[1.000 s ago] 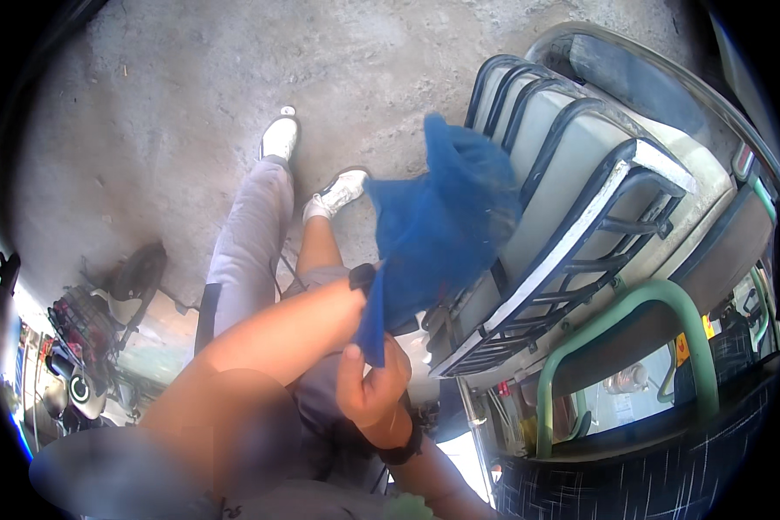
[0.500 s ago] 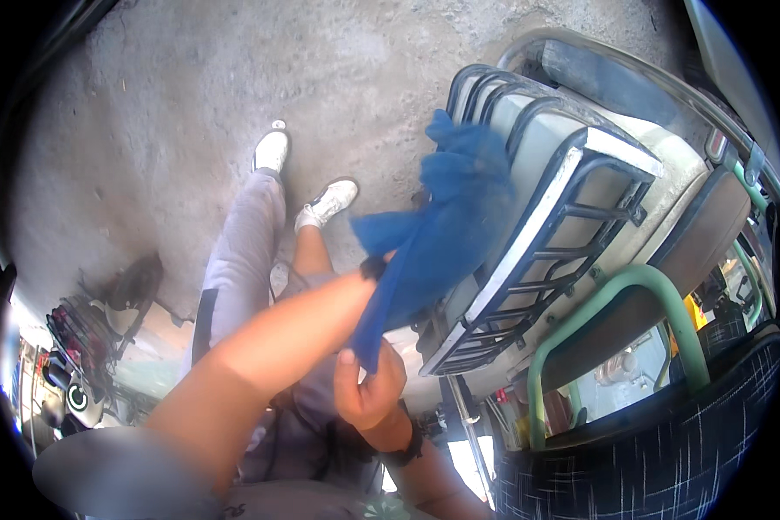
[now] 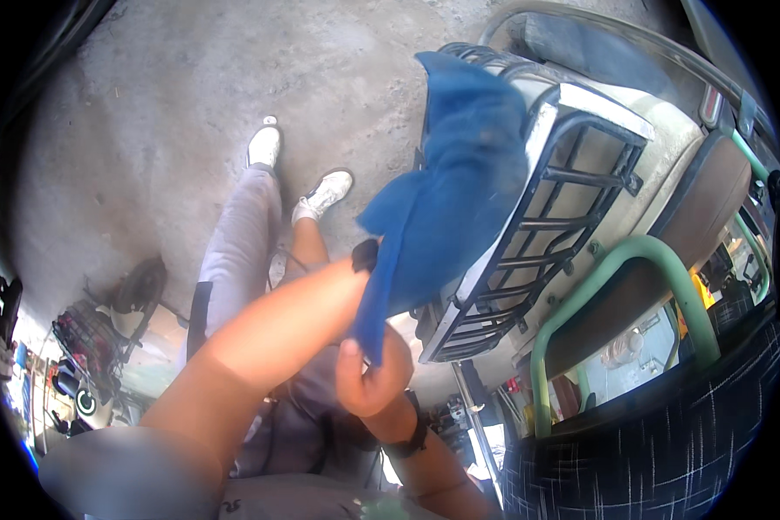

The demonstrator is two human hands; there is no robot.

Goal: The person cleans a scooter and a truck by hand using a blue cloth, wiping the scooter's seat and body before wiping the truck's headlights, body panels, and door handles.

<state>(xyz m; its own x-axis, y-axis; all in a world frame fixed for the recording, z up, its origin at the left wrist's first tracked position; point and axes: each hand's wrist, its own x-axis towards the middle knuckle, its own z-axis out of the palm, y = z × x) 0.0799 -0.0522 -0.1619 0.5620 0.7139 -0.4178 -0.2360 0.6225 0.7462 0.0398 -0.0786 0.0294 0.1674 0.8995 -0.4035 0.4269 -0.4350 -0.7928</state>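
A blue cloth point(image 3: 459, 173) hangs spread out in front of me, its far end flared over the side of a black-barred metal rack point(image 3: 550, 251) with white edges. My left forearm point(image 3: 277, 334) reaches up to it from the lower left, a dark band at the wrist. The cloth covers my left hand, so its fingers are hidden. Below, my right hand point(image 3: 377, 381), with a dark band on the wrist, pinches the cloth's lower corner between thumb and fingers.
Right of the rack are a brown padded seat point(image 3: 702, 186), a green tubular rail point(image 3: 624, 251) and a black patterned cushion point(image 3: 650, 451). A bent metal bar point(image 3: 615, 30) runs along the far side. Scooters point(image 3: 87, 399) stand at the lower left on concrete floor point(image 3: 165, 130).
The cloth's far end has swung up and spread out wider across the rack's side. My right hand keeps its pinch on the lower corner. The view has shifted slightly.
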